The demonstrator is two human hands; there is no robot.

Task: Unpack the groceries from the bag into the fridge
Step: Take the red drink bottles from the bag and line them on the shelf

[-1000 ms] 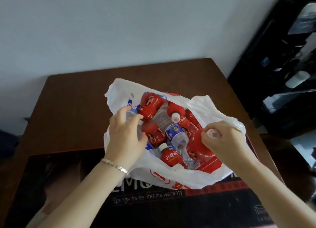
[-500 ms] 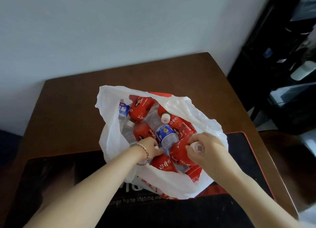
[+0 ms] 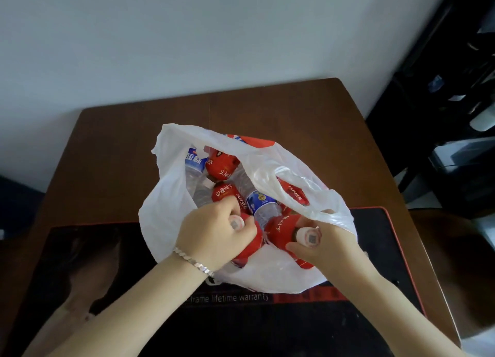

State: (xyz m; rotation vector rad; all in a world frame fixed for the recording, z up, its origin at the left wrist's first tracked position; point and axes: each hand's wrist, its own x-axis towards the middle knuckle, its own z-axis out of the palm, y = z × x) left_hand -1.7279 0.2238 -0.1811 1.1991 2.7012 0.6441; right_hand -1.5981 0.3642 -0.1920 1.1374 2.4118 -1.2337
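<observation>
Two at once: grips one red-labelled bottle (image 3: 254, 243) with the left hand (image 3: 211, 231), fingers (image 3: 229, 209) curled round its neck just under the white cap (image 3: 236, 223), and clamps a second red bottle (image 3: 281, 228) the same way with the right hand (image 3: 326, 245). Holds both low inside the white bag (image 3: 166, 198), at its near side, either side of a blue-labelled water bottle (image 3: 261, 201). Points both caps up toward the bag's near rim, bodies sloping down into its middle. Probably calls for a pull along those axes, up and out past the bag's sagging handle loop (image 3: 265, 173).

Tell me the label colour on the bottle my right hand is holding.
Red with white lettering on that bottle; head view.
</observation>
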